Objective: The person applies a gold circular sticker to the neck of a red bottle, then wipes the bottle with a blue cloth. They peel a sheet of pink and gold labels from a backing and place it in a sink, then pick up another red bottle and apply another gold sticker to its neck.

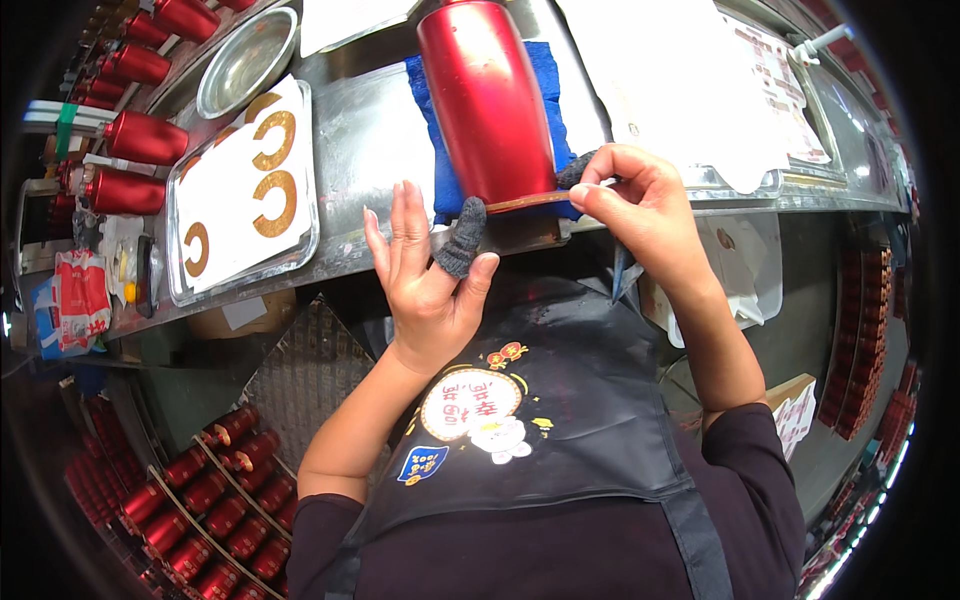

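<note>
A shiny red bottle (485,100) lies on a folded blue cloth (552,75) at the table's front edge, its base toward me. Along the base runs a thin gold-brown strip (530,202). My right hand (648,215) pinches the strip's right end between thumb and index finger; a dark knit finger sleeve covers one of its fingers. My left hand (430,295) has its fingers spread, palm toward the bottle. Its index finger, in a grey knit sleeve (462,240), touches or nearly touches the base's left side.
To the left, a metal tray (312,225) carries white sheets with gold C-shaped decals (275,203). A metal bowl (247,62) stands behind it. Large white sheets (670,90) cover the right side. Red bottles (145,138) stand far left, and several more fill racks (225,515) below.
</note>
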